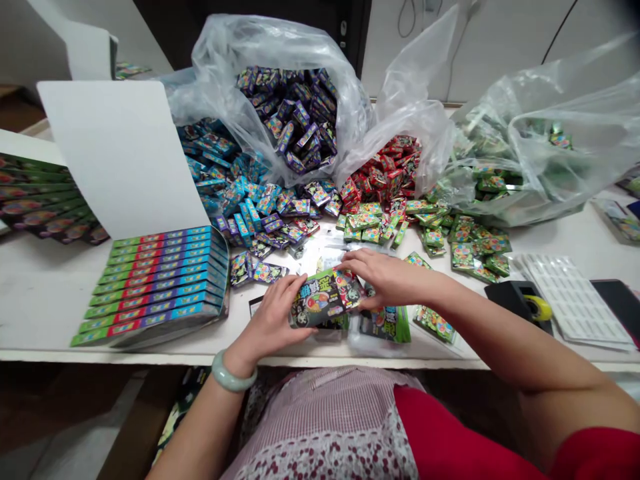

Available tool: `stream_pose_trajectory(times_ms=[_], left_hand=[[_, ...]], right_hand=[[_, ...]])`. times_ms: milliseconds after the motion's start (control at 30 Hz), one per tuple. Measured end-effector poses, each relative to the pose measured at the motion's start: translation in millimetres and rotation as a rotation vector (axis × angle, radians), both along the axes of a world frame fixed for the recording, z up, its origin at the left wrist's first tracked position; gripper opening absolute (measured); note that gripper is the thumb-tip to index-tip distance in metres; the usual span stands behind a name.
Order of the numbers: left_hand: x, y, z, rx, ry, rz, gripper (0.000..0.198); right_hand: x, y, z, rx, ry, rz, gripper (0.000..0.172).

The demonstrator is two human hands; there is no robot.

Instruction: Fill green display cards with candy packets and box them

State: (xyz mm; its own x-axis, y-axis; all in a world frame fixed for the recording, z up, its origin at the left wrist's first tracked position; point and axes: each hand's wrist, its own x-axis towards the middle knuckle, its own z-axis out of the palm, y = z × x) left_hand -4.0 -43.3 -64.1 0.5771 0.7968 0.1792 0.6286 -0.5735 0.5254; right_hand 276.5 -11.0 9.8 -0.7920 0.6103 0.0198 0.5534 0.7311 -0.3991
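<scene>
My left hand (267, 317), with a pale green bangle (233, 373) at the wrist, grips the left end of a black and green printed packet (317, 300). The thumb lies along its lower edge. My right hand (383, 273) is closed over the right end, fingers on top and thumb below, where a small red-edged box (349, 287) shows against the packet. Whether that box is partly inside the packet I cannot tell. Below the hands, more green and black pouches (385, 325) lie flat on the white table (280, 343).
Clear bags spill purple boxes (307, 127), blue boxes (215, 157), red boxes (387, 170) and green boxes (493, 183) behind the hands. At left stands an open display carton (155, 287) with packed rows. A tape dispenser (520, 303), label sheets (570, 300) and a phone (617, 303) lie at right.
</scene>
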Motion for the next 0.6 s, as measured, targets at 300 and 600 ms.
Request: stream_pose_trajectory(times_ms=[300,600], left_hand=[[1.0,-0.8,-1.7,-0.003,-0.001,0.021,0.094],[-3.2,-7.5,-8.9,0.037,0.034,0.166,0.093]], right_hand=[[-10.6,-1.0,-7.8,-0.071,0.081,-0.044,0.073],[-26.8,-9.4,-39.2,-0.520,0.461,-0.412,0.033]])
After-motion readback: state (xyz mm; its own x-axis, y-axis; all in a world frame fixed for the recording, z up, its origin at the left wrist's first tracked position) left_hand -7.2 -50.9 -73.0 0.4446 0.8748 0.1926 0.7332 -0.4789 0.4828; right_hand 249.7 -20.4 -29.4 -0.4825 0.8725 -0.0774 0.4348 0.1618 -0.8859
